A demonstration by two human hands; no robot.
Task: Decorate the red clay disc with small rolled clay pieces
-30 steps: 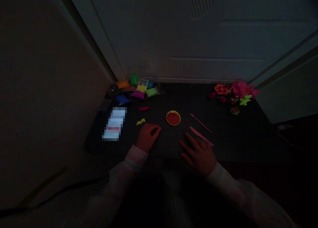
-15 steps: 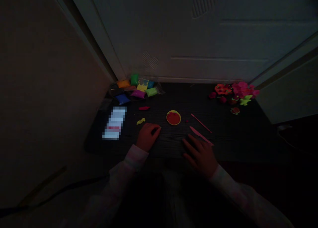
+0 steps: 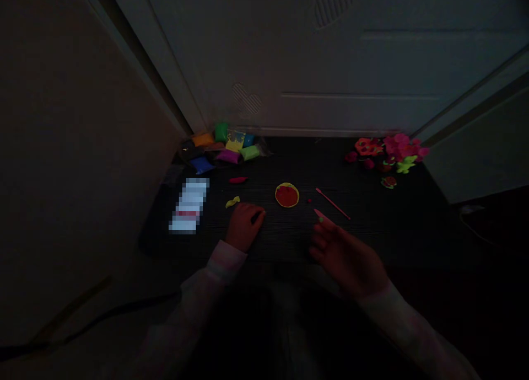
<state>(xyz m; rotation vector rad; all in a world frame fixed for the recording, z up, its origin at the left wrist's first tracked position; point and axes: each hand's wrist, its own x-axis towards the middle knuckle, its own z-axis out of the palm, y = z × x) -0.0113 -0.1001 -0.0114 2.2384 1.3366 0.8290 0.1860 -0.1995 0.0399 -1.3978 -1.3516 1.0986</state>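
My left hand (image 3: 244, 226) rests on the dark table with its fingers curled and thumb and index tips close together; whatever may be between them is hidden. Palm turned up, my right hand (image 3: 349, 257) has a small green clay ball (image 3: 320, 219) at its fingertips, the fingers partly bent. Under and beside those fingers lies a pink plastic knife (image 3: 323, 215), its handle hidden. A thin pink stick tool (image 3: 333, 203) is just beyond. Between the hands sits a red clay disc with a yellow rim (image 3: 287, 196). A tiny red ball (image 3: 309, 201) lies right of it.
A yellow clay piece (image 3: 232, 202) and a red clay piece (image 3: 238, 180) lie by my left hand. A lit phone (image 3: 189, 205) is at left. Clay packets (image 3: 228, 156) are heaped at back left, pink clay shapes (image 3: 403, 147) at back right. A white door (image 3: 289, 65) stands behind.
My right hand has rolled from palm down to palm up, lifting away from the table, and a green ball now shows at its fingertips. It covers the knife's handle. My left hand stays put.
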